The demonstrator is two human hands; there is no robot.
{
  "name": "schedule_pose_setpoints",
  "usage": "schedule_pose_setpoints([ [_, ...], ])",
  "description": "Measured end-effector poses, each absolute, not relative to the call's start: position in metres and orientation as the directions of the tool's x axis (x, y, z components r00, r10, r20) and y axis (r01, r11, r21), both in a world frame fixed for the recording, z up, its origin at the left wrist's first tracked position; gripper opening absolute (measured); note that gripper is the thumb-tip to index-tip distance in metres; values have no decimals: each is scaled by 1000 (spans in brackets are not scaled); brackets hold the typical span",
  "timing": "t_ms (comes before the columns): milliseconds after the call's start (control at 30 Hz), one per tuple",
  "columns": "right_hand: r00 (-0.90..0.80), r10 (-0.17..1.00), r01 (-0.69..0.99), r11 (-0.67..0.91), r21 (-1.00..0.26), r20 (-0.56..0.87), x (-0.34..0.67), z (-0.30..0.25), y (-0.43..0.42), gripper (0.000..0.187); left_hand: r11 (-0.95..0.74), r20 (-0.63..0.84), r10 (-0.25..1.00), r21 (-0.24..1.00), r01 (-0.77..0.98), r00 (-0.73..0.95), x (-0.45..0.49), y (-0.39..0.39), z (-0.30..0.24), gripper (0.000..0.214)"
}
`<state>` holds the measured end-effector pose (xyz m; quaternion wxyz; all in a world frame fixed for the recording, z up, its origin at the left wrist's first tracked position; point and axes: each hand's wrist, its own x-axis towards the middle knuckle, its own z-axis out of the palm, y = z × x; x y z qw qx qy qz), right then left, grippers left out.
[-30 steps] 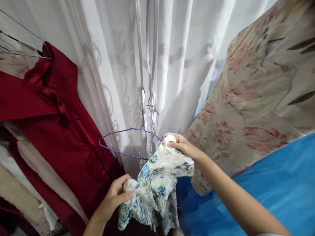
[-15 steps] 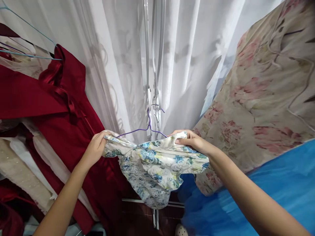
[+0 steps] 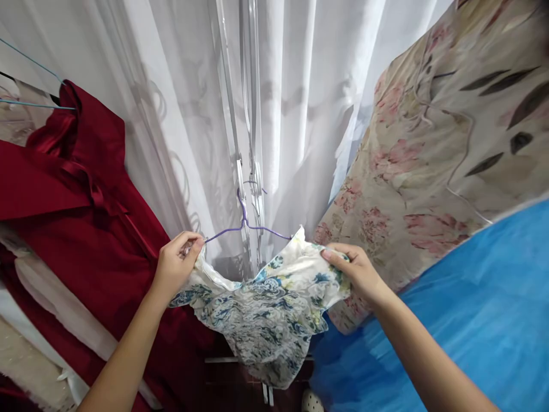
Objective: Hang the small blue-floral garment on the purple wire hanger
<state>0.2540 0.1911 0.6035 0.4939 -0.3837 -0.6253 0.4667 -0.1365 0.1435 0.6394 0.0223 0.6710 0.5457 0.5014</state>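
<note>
A small floral blouse, white with blue and yellow-green flowers, hangs from a purple wire hanger hooked on a white metal stand. My left hand pinches the blouse at its left shoulder, near the hanger's left end. At the right sleeve my right hand grips the cloth between thumb and fingers. The right shoulder of the blouse peaks over the hanger's right end. Its neckline dips open in the middle. The lower end of the blouse hangs down, crumpled.
Dark red garments hang at the left on a light blue hanger. To the right hang a beige floral garment and bright blue fabric. White curtains cover the back behind the stand. A clog shows at the bottom.
The right hand has moved outward from the shoulder to the sleeve. The blouse's neckline has dropped and spread open, uncovering more of the hanger. The view has shifted slightly to the right.
</note>
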Motion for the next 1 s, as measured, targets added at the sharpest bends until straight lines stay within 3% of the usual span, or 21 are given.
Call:
schedule_pose_setpoints([
  [100, -153, 950, -58, 267, -962, 273, 247, 636, 189, 27, -381, 697, 715, 454, 805, -55, -125, 136, 657, 27],
  [233, -190, 935, -41, 296, -954, 299, 219, 673, 177, 28, -181, 650, 748, 395, 901, -135, -133, 141, 656, 30],
  [300, -329, 889, -10, 335, -942, 319, 202, 678, 161, 31, -164, 611, 770, 470, 867, -186, -143, 150, 641, 33],
  [400, -652, 697, -50, 351, -935, 297, 181, 660, 134, 54, -217, 500, 801, 755, 619, -329, -149, 161, 609, 43],
  [467, -742, 604, -118, 311, -943, 292, 173, 632, 122, 67, -254, 424, 826, 869, 426, -372, -142, 162, 588, 53],
  [500, -726, 617, -135, 304, -943, 303, 170, 615, 119, 67, -279, 402, 842, 896, 346, -360, -134, 162, 580, 57],
  [600, -522, 789, 32, 396, -917, 323, 160, 560, 122, 50, -329, 371, 898, 923, 199, -236, -95, 159, 565, 66],
  [733, -359, 868, 159, 420, -893, 344, 156, 516, 129, 41, -300, 302, 952, 953, -37, 43, -23, 158, 565, 71],
  [800, -343, 887, 135, 371, -919, 308, 163, 511, 125, 32, -197, 257, 933, 950, -241, 252, 9, 158, 570, 70],
  [867, -332, 919, 95, 256, -962, 212, 178, 513, 117, 35, -57, 238, 880, 912, -406, 411, 33, 156, 576, 65],
  [1000, -195, 980, -116, 19, -993, 41, 221, 521, 102, 39, 100, 245, 821, 828, -552, 515, 47, 150, 585, 35],
])
